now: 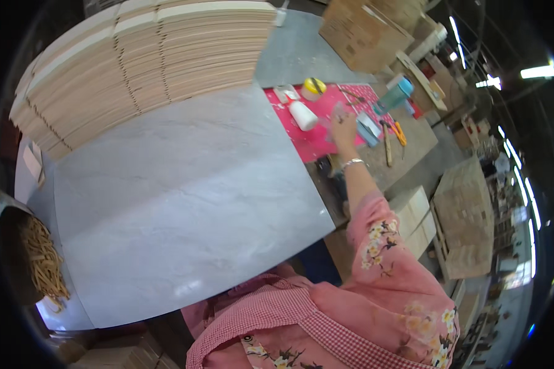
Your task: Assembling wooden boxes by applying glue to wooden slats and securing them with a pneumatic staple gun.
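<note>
My right arm stretches out over a pink-red sheet [314, 147] on the right side of the work surface. The fingers of my right hand [343, 127] are closed around something pale and see-through, too blurred to name. Just left of this hand a white bottle [303, 115] lies on its side, with a yellow round container [314, 88] beyond it. A blue and white flat packet [368, 129] is close on the hand's right, then a wooden-handled hammer [387, 146] and an orange-handled tool [400, 133]. My left hand does not show.
A tall stack of thin wooden boards [191, 55] stands at the back left of the grey marbled table [184, 203]. At the left edge is a container of tan strips [43, 264]. A teal bottle [395, 95] and cardboard boxes [363, 37] are at the far right.
</note>
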`<state>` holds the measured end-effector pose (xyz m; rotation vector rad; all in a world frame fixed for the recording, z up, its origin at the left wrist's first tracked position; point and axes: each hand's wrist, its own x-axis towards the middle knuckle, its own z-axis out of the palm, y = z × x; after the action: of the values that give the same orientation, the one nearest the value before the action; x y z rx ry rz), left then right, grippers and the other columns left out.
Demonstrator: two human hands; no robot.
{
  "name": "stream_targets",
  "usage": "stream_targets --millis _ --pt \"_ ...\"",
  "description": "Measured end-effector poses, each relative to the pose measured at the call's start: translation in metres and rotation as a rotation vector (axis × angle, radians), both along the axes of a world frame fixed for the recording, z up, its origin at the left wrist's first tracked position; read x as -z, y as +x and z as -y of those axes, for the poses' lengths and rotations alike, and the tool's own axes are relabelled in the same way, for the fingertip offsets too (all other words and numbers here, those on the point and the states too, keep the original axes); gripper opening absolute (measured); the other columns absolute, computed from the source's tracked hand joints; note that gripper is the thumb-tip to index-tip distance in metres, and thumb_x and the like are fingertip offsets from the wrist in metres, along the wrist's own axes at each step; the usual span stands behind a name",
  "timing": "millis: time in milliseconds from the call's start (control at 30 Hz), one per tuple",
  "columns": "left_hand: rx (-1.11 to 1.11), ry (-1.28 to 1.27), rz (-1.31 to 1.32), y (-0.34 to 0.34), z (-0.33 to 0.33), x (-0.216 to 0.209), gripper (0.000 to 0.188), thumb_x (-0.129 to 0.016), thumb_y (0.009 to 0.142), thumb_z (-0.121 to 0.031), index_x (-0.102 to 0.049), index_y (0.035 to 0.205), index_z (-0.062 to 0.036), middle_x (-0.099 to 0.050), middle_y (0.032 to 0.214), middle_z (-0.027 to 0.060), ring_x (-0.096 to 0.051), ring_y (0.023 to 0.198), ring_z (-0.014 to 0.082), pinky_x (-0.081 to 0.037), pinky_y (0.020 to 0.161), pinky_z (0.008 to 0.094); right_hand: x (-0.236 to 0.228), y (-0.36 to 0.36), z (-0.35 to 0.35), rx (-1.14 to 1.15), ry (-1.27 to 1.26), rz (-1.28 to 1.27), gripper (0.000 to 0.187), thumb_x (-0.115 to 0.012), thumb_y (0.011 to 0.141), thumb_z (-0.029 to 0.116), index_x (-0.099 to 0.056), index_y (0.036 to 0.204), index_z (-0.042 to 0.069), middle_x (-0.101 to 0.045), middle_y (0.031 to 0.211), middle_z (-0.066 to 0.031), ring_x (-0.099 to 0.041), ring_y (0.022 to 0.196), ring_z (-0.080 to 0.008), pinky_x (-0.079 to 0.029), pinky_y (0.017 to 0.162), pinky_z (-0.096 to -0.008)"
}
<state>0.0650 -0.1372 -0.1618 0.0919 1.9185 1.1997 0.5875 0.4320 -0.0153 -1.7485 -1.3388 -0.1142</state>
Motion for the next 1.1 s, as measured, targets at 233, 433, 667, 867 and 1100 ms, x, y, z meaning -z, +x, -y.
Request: stream_targets --millis 233,433,667,867,1100 --pt "-0.019 -0.213 0.211 0.044 0.013 0.095 0.035 -0.060 0.099 -0.035 -0.067 0.104 -0.0010 -0.066 0.093 0.0097 -0.061 0.083 0.0203 -0.050 0.079 0.0294 0.028 0.032 0.011 -0.071 -0.551 0.127 0.055 -0.076 0.084 0.041 -0.062 0.108 -0.006 -0.070 0.086 -0.0212 -0.068 0.071 -0.0314 -0.054 0.064 -0.0402" --pt "0.045 -0.374 0.308 0.055 0.015 0.097 0.041 -0.059 0.098 -0.039 -0.067 0.108 0.0003 -0.067 0.097 0.0126 -0.062 0.086 0.0239 -0.050 0.080 0.0327 -0.018 0.025 0.002 -0.092 -0.315 0.563 0.034 -0.069 0.086 0.021 -0.064 0.111 -0.002 -0.062 0.108 -0.0238 -0.060 0.099 -0.0382 -0.050 0.090 -0.0450" --pt "0.106 -0.509 0.214 0.016 0.050 0.121 0.048 -0.057 0.098 -0.043 -0.066 0.113 0.0019 -0.068 0.101 0.0159 -0.063 0.089 0.0282 -0.050 0.081 0.0365 -0.115 -0.110 -0.089 -0.268 -0.130 0.351 0.050 -0.049 0.102 0.040 -0.069 0.088 -0.004 -0.071 0.084 -0.0173 -0.064 0.077 -0.0351 -0.048 0.070 -0.0428" --pt "0.095 -0.633 0.137 -0.012 0.086 0.110 0.054 -0.056 0.097 -0.046 -0.066 0.117 0.0033 -0.069 0.105 0.0187 -0.064 0.093 0.0319 -0.050 0.083 0.0398 -0.188 -0.157 -0.152 -0.373 -0.061 0.056 0.061 -0.045 0.100 0.051 -0.066 0.104 -0.006 -0.071 0.104 -0.0254 -0.066 0.096 -0.0424 -0.051 0.087 -0.0471" --pt "0.120 -0.813 0.121 -0.054 0.089 0.090 0.061 -0.055 0.096 -0.050 -0.066 0.122 0.0049 -0.070 0.109 0.0221 -0.065 0.096 0.0361 -0.050 0.084 0.0437 -0.207 -0.174 -0.194 -0.316 -0.190 0.052 0.054 -0.058 0.095 0.047 -0.070 0.093 -0.005 -0.072 0.085 -0.0157 -0.067 0.077 -0.0298 -0.052 0.072 -0.0386"
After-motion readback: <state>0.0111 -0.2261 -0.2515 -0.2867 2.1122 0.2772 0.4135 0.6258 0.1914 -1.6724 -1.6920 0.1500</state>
